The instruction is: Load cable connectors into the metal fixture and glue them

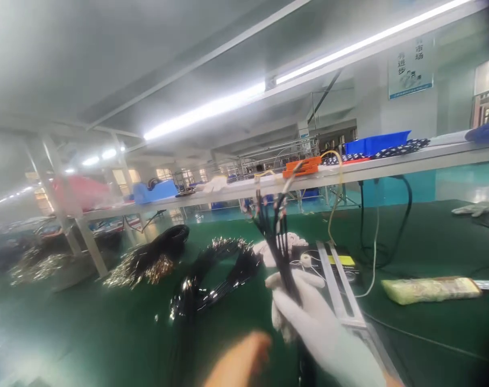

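My right hand, in a white glove, is closed around a bundle of black cables. Their stripped ends fan out at the top, with small bits of bare wire showing, and the rest of the bundle hangs below the fist. Bare and smeared by motion, my left hand is low in the view, left of the gloved hand and apart from the bundle. Its fingers cannot be made out. Beyond both hands, a loop of black cables with shiny ends lies on the green tabletop.
More black cable bundles lie at the left. A metal rail stands right of my gloved hand, near a yellow-green packet. A raised shelf crosses behind, carrying a blue tray and an orange holder.
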The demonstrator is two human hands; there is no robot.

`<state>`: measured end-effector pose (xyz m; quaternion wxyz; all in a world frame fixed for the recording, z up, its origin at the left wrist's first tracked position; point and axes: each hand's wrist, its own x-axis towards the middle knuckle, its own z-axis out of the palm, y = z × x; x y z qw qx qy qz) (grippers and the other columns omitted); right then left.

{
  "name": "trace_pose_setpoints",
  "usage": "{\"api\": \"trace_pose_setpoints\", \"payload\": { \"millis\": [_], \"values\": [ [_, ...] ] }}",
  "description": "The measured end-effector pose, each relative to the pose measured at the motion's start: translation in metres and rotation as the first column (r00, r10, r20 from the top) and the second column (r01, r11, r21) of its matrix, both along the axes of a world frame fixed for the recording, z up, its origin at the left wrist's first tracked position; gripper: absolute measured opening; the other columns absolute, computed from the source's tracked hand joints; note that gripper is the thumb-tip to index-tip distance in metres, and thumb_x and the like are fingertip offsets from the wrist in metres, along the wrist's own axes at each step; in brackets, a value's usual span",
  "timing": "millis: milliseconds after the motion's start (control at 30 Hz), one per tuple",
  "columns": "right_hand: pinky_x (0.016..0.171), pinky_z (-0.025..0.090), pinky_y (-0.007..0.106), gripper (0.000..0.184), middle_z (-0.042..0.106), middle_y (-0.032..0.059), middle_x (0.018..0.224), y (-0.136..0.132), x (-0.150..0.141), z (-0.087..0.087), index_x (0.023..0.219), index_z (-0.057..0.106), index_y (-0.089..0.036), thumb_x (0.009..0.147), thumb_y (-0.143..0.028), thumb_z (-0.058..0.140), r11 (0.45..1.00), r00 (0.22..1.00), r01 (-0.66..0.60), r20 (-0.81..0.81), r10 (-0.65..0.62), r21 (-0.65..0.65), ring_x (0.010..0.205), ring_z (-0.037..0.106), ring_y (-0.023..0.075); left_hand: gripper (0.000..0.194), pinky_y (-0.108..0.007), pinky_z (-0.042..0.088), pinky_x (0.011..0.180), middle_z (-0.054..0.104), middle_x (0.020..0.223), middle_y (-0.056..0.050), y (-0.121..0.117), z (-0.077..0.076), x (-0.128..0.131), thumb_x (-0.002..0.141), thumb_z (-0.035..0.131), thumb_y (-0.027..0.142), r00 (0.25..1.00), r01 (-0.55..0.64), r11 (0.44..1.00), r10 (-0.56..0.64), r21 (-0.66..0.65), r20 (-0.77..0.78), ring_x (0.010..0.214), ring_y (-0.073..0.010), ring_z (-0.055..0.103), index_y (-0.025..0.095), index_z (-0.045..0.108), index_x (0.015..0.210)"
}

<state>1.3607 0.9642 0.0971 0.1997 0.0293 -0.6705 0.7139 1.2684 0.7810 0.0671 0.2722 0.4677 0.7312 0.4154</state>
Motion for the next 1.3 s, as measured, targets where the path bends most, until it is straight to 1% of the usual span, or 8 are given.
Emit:
{"api": "trace_pose_setpoints", "payload": {
  "millis": [133,267,400,533,767,933,1133,1300],
  "values": [
    [0.062,0.048,0.032,0.028,0.063,0.0016,0.073,-0.011,-0.002,-0.022,0.102,0.057,-0.021,0.09,-0.046,0.052,0.939,0.976,0.212,-0.018,-0.215,0.271,0.064,0.059,0.0188,0.091,-0.04,0.049,0.094,0.062,0.126,-0.011,0.029,0.054,-0.006,0.063,0.079,0.073,0.983,-0.182,0.903,0.168,0.388,0.071,0.113,-0.0293,0.06,0.029,0.048,0.137],
    [0.078,0.051,0.039,0.025,0.068,0.0043,0.089,-0.014,0.001,-0.023,0.108,0.058,-0.024,0.087,-0.038,0.055,0.876,0.954,0.244,0.06,-0.294,0.416,0.083,0.065,0.0248,0.062,-0.036,0.051,0.089,0.072,0.101,-0.008,0.048,0.082,0.0,0.074,0.077,0.063,0.949,-0.298,0.8,0.191,0.522,0.249,0.095,-0.0239,0.068,0.022,0.061,0.117],
    [0.095,0.052,0.042,0.043,0.069,0.0066,0.114,-0.006,0.003,-0.016,0.125,0.059,-0.025,0.085,-0.04,0.062,0.974,0.991,0.125,0.018,-0.131,0.19,0.106,0.065,0.0269,0.047,-0.035,0.054,0.084,0.074,0.099,-0.009,0.047,0.075,-0.001,0.081,0.077,0.049,0.933,-0.308,0.794,0.146,0.524,0.328,0.087,-0.0225,0.07,0.017,0.065,0.114],
    [0.102,0.052,0.041,0.042,0.065,0.0099,0.127,-0.001,-0.002,-0.015,0.116,0.068,-0.022,0.091,-0.054,0.056,0.986,0.984,0.163,-0.075,-0.164,-0.017,0.123,0.058,0.0285,0.059,-0.037,0.056,0.083,0.07,0.117,-0.007,0.039,0.068,-0.003,0.081,0.079,0.04,0.917,-0.289,0.782,0.06,0.552,0.395,0.083,-0.0201,0.071,0.026,0.056,0.133],
    [0.08,0.057,0.035,0.027,0.071,0.0049,0.087,-0.001,-0.008,-0.01,0.088,0.068,-0.02,0.082,-0.046,0.062,0.953,0.963,0.266,-0.092,-0.254,0.147,0.087,0.067,0.0247,0.065,-0.032,0.055,0.077,0.067,0.106,-0.003,0.03,0.064,-0.005,0.076,0.083,0.021,0.916,-0.286,0.784,0.055,0.551,0.398,0.077,-0.0169,0.071,0.028,0.054,0.133],
    [0.081,0.057,0.036,0.025,0.072,0.0058,0.098,0.002,-0.006,-0.008,0.097,0.065,-0.02,0.08,-0.039,0.062,0.91,0.932,0.363,-0.072,-0.356,0.199,0.094,0.068,0.0267,0.051,-0.031,0.053,0.08,0.067,0.096,-0.004,0.022,0.062,-0.008,0.079,0.081,0.028,0.936,-0.271,0.839,0.115,0.472,0.333,0.082,-0.0179,0.069,0.02,0.057,0.124],
    [0.088,0.055,0.038,0.043,0.071,0.0032,0.109,0.0,-0.001,-0.014,0.112,0.056,-0.024,0.073,-0.03,0.071,0.927,0.956,0.267,0.051,-0.29,0.265,0.102,0.068,0.0265,0.032,-0.019,0.048,0.059,0.066,0.093,-0.004,0.011,0.073,-0.003,0.087,0.074,0.036,0.935,-0.328,0.799,0.198,0.504,0.295,0.071,-0.0099,0.062,0.018,0.063,0.11],
    [0.08,0.054,0.036,0.023,0.068,-0.0017,0.085,-0.004,-0.004,-0.017,0.096,0.054,-0.024,0.076,-0.027,0.067,0.94,0.965,0.237,0.054,-0.257,0.244,0.084,0.067,0.0223,0.021,-0.021,0.053,0.057,0.066,0.083,-0.003,0.01,0.077,0.01,0.09,0.071,0.032,0.941,-0.29,0.767,0.12,0.572,0.317,0.064,-0.011,0.065,0.012,0.064,0.084]
  ]
}}
